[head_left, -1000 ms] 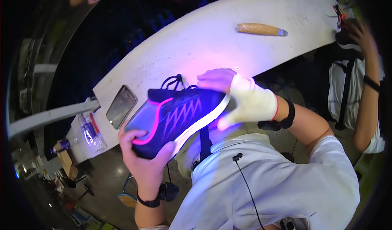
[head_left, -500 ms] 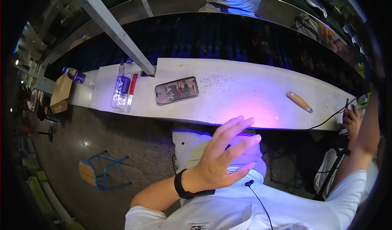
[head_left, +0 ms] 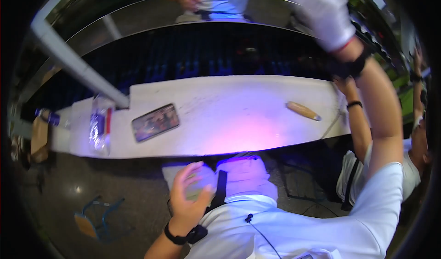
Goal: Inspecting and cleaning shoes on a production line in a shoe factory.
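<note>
My left hand (head_left: pixel 188 199) is bare, with a black band on the wrist. It hovers over my lap before the table's front edge, fingers apart and holding nothing. At the upper right, my right arm stretches over the table's far side. My right hand (head_left: pixel 326 17) wears a white glove with a red cuff, and a black band sits on that wrist. Motion smears its fingers, so whatever they may hold does not show. On the white table (head_left: pixel 211 98) lie a phone (head_left: pixel 156 122) and a short tan-handled tool (head_left: pixel 303 111).
A plastic bottle (head_left: pixel 98 125) lies on the table's left, beside a red-and-white tool (head_left: pixel 108 121). A grey post (head_left: pixel 76 61) rises there. Behind the table runs a dark conveyor (head_left: pixel 206 52). A co-worker's arm (head_left: pixel 358 116) is at the right; a stool (head_left: pixel 87 224) stands lower left.
My right hand has come into view at the upper right. My left hand has drawn back lower and to the left. The view has shifted, moving the table items leftward.
</note>
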`<action>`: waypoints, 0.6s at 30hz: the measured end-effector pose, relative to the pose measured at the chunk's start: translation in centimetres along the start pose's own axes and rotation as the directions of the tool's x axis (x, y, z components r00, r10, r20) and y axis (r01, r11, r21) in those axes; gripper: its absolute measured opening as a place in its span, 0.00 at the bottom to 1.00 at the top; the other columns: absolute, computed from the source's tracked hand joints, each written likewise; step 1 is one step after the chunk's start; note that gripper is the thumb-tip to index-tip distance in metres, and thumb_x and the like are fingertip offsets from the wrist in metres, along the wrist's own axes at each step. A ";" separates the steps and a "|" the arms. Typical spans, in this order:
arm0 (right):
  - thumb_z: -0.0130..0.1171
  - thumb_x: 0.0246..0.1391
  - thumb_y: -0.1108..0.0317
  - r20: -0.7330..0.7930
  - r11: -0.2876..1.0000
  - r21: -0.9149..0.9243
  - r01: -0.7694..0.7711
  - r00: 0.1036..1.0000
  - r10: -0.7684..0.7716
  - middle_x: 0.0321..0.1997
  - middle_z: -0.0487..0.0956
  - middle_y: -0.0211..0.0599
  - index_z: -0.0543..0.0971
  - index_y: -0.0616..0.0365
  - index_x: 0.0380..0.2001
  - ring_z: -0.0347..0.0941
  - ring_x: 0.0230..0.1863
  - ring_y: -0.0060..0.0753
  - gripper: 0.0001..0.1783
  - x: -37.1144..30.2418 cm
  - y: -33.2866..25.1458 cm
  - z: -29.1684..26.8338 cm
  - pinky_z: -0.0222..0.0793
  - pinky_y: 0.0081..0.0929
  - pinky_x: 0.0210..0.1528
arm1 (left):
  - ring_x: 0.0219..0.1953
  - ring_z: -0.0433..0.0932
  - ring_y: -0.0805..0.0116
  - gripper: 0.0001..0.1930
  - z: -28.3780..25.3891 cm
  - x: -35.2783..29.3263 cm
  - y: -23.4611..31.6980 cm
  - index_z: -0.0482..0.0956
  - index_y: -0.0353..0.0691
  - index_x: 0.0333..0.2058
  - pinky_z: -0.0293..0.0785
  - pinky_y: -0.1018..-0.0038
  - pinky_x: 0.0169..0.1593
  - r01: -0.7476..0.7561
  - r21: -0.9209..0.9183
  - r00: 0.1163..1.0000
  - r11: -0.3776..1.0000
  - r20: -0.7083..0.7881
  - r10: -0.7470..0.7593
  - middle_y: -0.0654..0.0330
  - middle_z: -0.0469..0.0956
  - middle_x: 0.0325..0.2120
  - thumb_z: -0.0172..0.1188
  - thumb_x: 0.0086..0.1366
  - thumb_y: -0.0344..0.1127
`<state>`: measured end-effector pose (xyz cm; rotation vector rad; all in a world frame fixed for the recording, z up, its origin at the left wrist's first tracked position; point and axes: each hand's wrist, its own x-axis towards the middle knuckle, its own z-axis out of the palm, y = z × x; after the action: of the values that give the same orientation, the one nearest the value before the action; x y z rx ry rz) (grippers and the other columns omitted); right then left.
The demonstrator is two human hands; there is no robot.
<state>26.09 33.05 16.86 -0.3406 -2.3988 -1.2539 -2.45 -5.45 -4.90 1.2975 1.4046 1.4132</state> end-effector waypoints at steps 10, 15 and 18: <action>0.77 0.50 0.49 0.893 -0.077 0.336 -0.939 0.292 0.342 0.61 0.81 0.54 0.72 0.67 0.67 0.78 0.62 0.55 0.48 -8.2 -16.4 24.6 0.71 0.39 0.65 | 0.57 0.80 0.59 0.30 -0.1 2.8 -0.8 0.66 0.32 0.65 0.79 0.66 0.58 0.191 -0.113 0.969 0.975 -0.135 -0.206 0.45 0.75 0.58 0.64 0.65 0.22; 0.73 0.59 0.59 0.965 -0.791 0.260 -0.553 0.185 0.188 0.61 0.81 0.43 0.75 0.60 0.64 0.79 0.61 0.46 0.33 -8.3 -14.5 21.5 0.71 0.41 0.67 | 0.60 0.78 0.57 0.31 1.2 6.0 -2.2 0.66 0.32 0.66 0.77 0.64 0.62 0.194 -0.101 0.978 0.976 -0.060 -0.200 0.45 0.75 0.60 0.64 0.66 0.22; 0.64 0.68 0.62 0.974 -0.972 -0.193 0.134 0.146 -0.174 0.61 0.82 0.46 0.77 0.58 0.60 0.81 0.59 0.42 0.21 -8.6 -14.6 14.3 0.74 0.42 0.68 | 0.61 0.77 0.57 0.31 3.5 10.4 -3.5 0.63 0.31 0.68 0.74 0.65 0.65 0.122 -0.182 0.990 0.976 -0.041 -0.132 0.46 0.75 0.59 0.64 0.69 0.24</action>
<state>24.46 36.33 -4.96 -1.0373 -0.4089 2.1558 -1.76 5.78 -7.16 1.0451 1.3367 1.4597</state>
